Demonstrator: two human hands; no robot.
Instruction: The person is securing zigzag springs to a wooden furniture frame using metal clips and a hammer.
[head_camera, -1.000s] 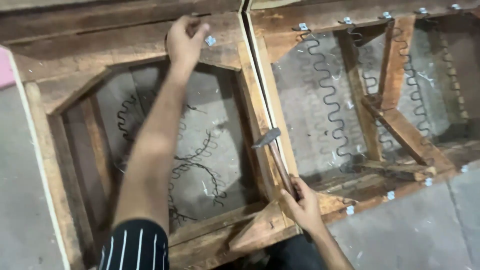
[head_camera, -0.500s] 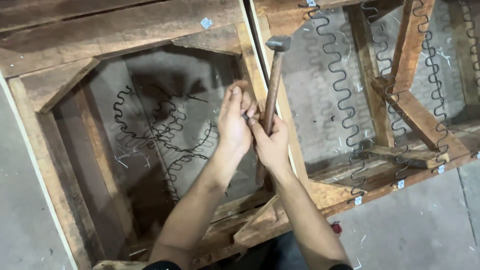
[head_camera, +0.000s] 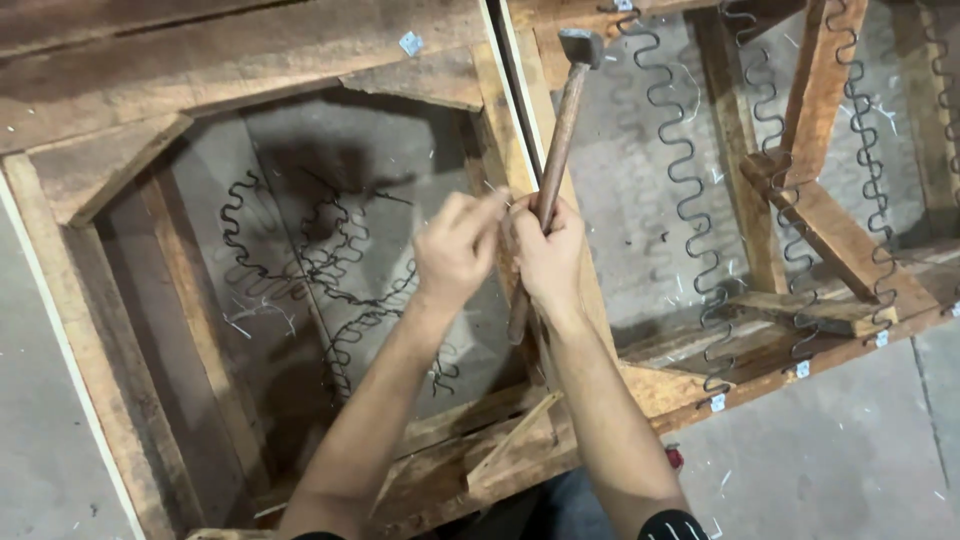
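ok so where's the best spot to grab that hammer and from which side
Probably the lower wooden handle of the hammer, where the right hand already wraps it. Come from the near end, fingers around the shaft: it is long and slim, and the heavy metal head points away.

Wooden frame (head_camera: 300, 60): warm orange-brown timber with darker stains and a pale cream strip along its outer edge; zigzag springs (head_camera: 690, 190): black wire in a serpentine pattern, fixed with small silvery-white clips (head_camera: 410, 43). Hammer (head_camera: 560, 130): reddish-brown wooden handle, dull dark grey metal head; sleeve (head_camera: 672, 526): black with thin white stripes. Floor (head_camera: 830, 470): mottled grey concrete flecked with white scraps, with one small red item (head_camera: 674, 457) by the frame's lower edge.
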